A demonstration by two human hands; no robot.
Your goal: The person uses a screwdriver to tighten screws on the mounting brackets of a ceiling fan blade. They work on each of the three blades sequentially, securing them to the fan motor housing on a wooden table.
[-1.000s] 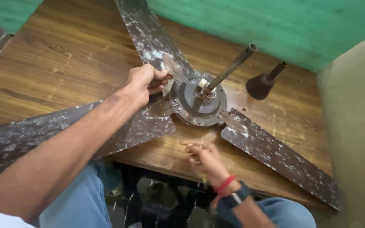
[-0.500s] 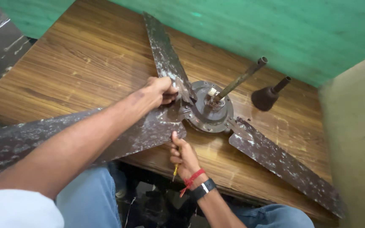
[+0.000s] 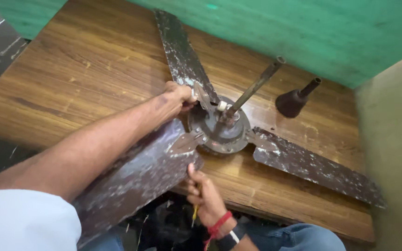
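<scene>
I see a dismantled ceiling fan [image 3: 219, 128] lying on the wooden surface [image 3: 84, 69], its round motor hub in the middle and its rod [image 3: 254, 88] slanting up toward the green wall [image 3: 312, 32]. Three worn, speckled blades spread out from the hub: one [image 3: 180, 51] runs away toward the wall, one [image 3: 312, 167] stretches off to the right, and the nearest one [image 3: 136, 181] hangs past the front edge of the surface toward my lap.

My left hand [image 3: 177, 97] is closed on the hub's left rim, right where the far blade's bracket joins it, fingers curled tight. My right hand [image 3: 205, 197] is below the front edge of the surface, just beside the root of the near blade, wrapped around a thin yellow-handled tool [image 3: 194, 211]; I cannot tell what kind of tool it is. A red thread and a dark band sit on that wrist.

A dark cone-shaped cover [image 3: 294, 100] stands apart on the surface, to the right of the rod.
</scene>
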